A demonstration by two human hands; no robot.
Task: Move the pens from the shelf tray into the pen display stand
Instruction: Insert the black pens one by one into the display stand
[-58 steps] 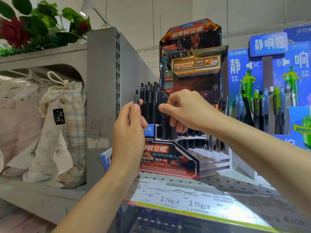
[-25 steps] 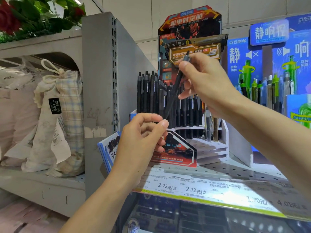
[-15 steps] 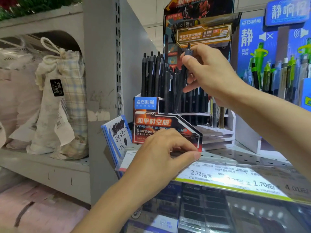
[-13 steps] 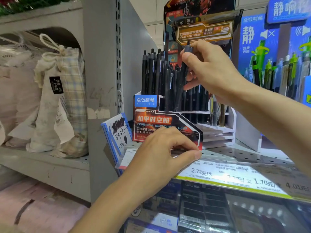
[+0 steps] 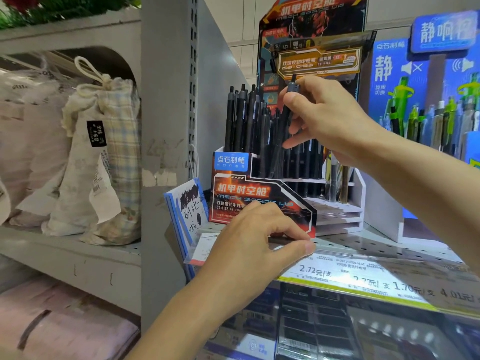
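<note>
The pen display stand [image 5: 241,190], with a red and black printed front, sits on the perforated shelf [image 5: 376,245]. Several black pens [image 5: 244,120] stand upright in its rear rows. My right hand [image 5: 327,118] pinches one black pen [image 5: 288,105] near its top. That pen tilts and its lower end sits among the pens in the stand. My left hand [image 5: 254,245] rests on the shelf's front edge just below the stand, fingers loosely curled with thumb and forefinger along the rail, holding nothing I can see. No shelf tray shows plainly.
A grey shelf upright [image 5: 166,100] stands just left of the stand, with drawstring cloth bags [image 5: 104,152] beyond it. A scribbled test pad [image 5: 189,206] leans by the stand. A blue display of green pens [image 5: 428,113] stands at the right. Price labels [image 5: 337,276] line the shelf edge.
My left hand dropped from beside the pens to the shelf's front edge. My right hand lifted a black pen, then lowered its tip into the stand. The view moved closer.
</note>
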